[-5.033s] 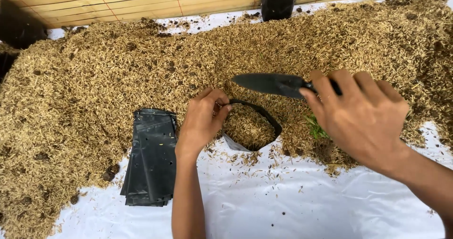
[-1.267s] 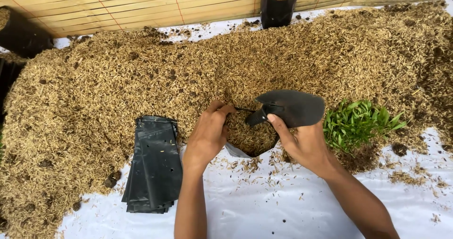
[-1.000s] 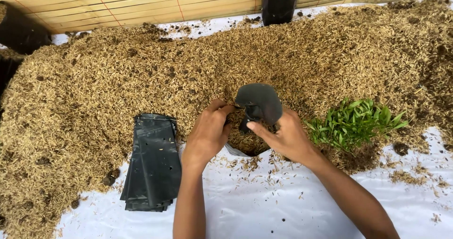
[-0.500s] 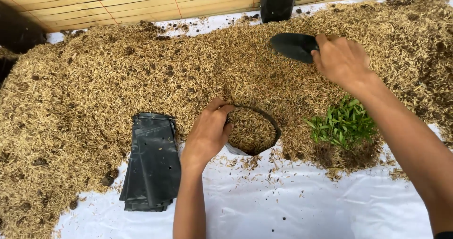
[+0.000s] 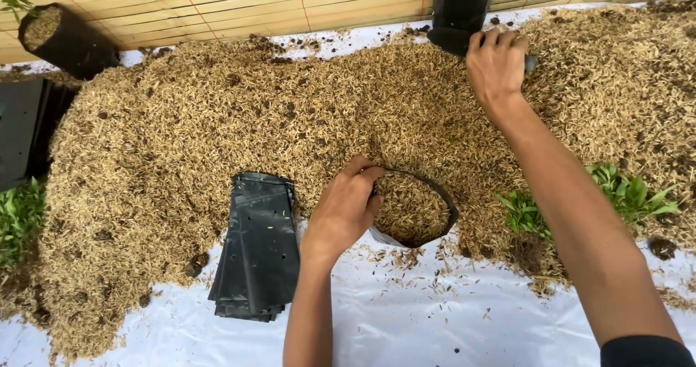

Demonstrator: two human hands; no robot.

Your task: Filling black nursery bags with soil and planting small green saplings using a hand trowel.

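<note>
White sheet [image 5: 435,331], husk heap [image 5: 217,113]; left hand [image 5: 344,211] grips husk-filled bag [image 5: 413,209]; right hand [image 5: 496,62] grips scoop [image 5: 449,40].

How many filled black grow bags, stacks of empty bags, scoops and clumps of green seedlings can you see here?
Filled black grow bags: 3, one held open by the left hand at, one far left, one at the top
Stack of flat empty bags: 1
Black scoop, in the right hand: 1
Seedling clumps: 3
Total: 8
</note>
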